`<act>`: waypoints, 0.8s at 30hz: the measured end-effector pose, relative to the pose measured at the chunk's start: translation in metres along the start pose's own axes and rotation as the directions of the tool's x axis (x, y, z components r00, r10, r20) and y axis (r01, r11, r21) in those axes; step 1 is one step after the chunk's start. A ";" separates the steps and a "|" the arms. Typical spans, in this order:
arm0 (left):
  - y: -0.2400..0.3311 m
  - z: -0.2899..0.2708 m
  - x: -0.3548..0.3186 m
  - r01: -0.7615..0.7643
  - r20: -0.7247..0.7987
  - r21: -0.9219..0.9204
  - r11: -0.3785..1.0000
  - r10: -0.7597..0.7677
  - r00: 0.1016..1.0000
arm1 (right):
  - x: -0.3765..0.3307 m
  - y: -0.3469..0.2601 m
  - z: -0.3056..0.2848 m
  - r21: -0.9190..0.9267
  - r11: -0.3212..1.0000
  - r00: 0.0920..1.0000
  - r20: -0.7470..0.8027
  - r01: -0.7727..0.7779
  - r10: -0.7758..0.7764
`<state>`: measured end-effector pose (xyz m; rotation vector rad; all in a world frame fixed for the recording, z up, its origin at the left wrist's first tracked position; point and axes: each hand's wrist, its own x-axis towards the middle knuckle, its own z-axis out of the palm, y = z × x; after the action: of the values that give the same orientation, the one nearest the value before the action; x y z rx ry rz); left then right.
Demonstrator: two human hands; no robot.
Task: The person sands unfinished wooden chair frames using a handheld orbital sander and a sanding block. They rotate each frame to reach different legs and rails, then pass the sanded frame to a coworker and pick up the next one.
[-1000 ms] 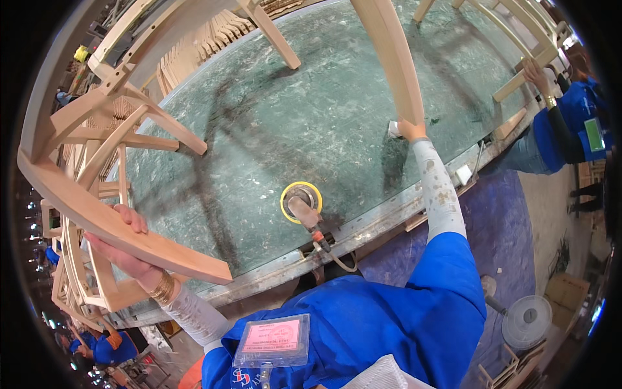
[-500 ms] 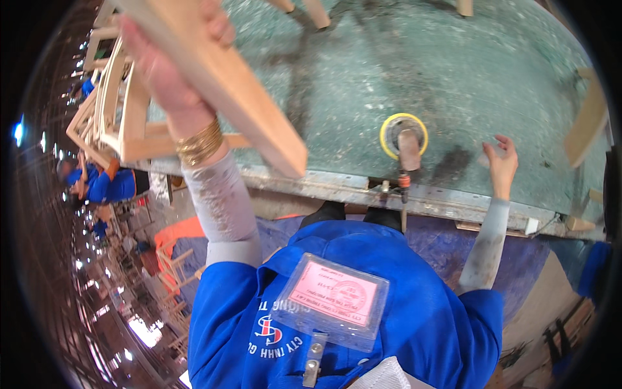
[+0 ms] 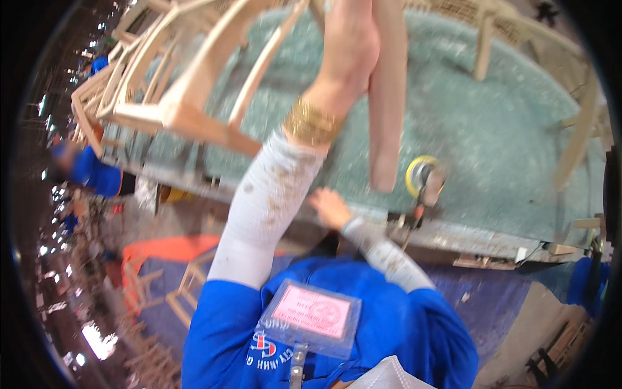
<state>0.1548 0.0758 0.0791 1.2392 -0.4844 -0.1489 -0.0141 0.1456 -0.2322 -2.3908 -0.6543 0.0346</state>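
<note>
High at the top of the view, my left hand (image 3: 352, 48) grips a pale wooden bar (image 3: 389, 123), which hangs down over the green tabletop with its blunt lower end toward me. The fingers are mostly out of sight behind the wrist and past the upper edge. My right hand (image 3: 332, 207) is by the table's near edge, below my left forearm; its fingers are slightly blurred, loosely apart and hold nothing that shows. Right of the bar's lower end lies a round sander (image 3: 433, 185) with a yellow-rimmed pad.
Wooden chair frames (image 3: 188, 120) crowd the table's left side. More wooden pieces (image 3: 483, 48) stand along the far and right edges. A metal strip (image 3: 466, 236) borders the near edge. Blue sheeting (image 3: 479, 292) covers floor below. A person in blue (image 3: 97, 172) is at far left.
My left hand has carried the bar rightward and turned it closer to upright. My right hand has moved left from beyond the sander to the near edge. The view has shifted, bringing more chair frames in.
</note>
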 end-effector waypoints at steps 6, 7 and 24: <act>0.004 0.006 0.017 -0.119 0.011 -0.079 0.990 0.120 0.993 | -0.020 -0.010 -0.008 -0.131 0.991 0.987 -0.159 0.003 -0.024; 0.002 0.008 0.018 -0.121 0.011 -0.090 0.989 0.122 0.992 | -0.024 -0.012 -0.004 -0.162 0.987 0.987 -0.158 -0.001 -0.024; 0.009 0.019 0.001 -0.080 0.029 -0.271 0.959 0.091 0.995 | -0.087 0.055 -0.148 -0.030 0.322 0.229 -0.767 -0.946 0.599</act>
<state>0.1462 0.0617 0.0920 0.9482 -0.5336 -0.1612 -0.0377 -0.0182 -0.1607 -2.6684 1.1865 -0.5728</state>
